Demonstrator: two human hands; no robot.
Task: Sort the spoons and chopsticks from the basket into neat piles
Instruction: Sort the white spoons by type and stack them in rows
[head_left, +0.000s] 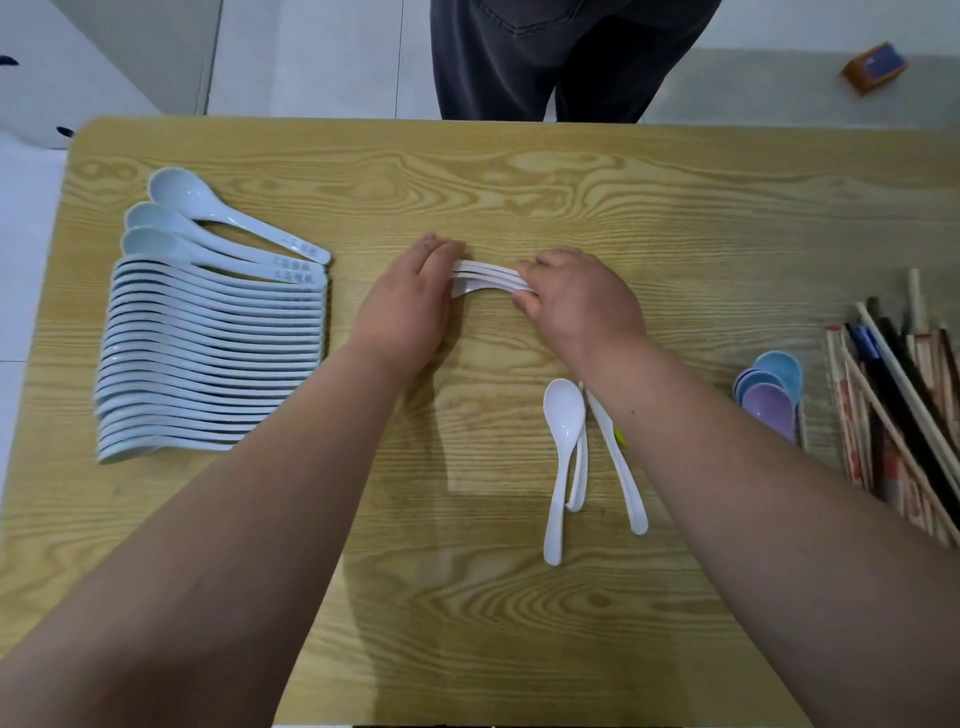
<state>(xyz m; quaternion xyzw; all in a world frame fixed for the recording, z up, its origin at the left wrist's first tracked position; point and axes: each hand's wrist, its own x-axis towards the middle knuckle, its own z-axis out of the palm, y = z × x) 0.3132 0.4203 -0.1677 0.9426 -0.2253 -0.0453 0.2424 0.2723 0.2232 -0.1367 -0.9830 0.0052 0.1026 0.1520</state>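
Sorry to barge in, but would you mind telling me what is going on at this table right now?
A person is sorting cutlery on a wooden table. Their left hand and right hand grip the two ends of a small stack of white spoons at the table's middle. A neat row of pale spoons lies on the left, and a few loose white spoons lie nearer the person. Coloured spoons and a chopstick pile sit on the right.

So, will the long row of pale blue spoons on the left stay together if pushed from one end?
Probably not fully: the row of pale blue spoons is only nested loosely, nothing binds it, so it may fan out. They look glossy and rigid, so likely slide on the table, not bend.
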